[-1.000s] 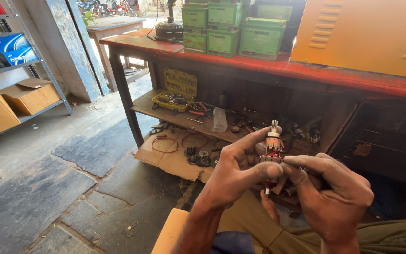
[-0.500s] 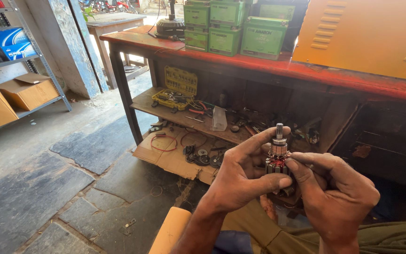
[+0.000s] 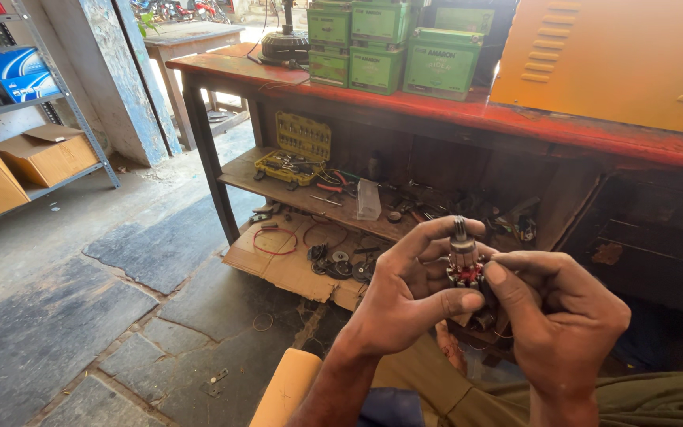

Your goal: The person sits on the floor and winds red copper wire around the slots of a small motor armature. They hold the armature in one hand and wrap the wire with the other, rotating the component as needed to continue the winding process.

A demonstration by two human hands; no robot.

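A small motor armature (image 3: 463, 261), with a metal shaft on top and red windings, stands upright between both hands. My left hand (image 3: 405, 296) wraps around it from the left, index finger curled over the top and thumb pressed below. From the right, my right hand (image 3: 567, 312) pinches the red winding part with its thumb and forefinger. The armature's lower end is hidden behind the fingers.
A red-topped workbench (image 3: 515, 119) carries several green boxes (image 3: 377, 51) and an orange metal casing (image 3: 618, 55). Its lower shelf (image 3: 310, 198) holds a yellow tool case and scattered tools. Cardboard (image 3: 278, 257) with parts lies on the stone floor. A metal rack (image 3: 33, 150) with boxes stands left.
The armature and both hands have stayed near the same spot while my view shifted slightly. My right fingers have closed nearer onto the red windings.
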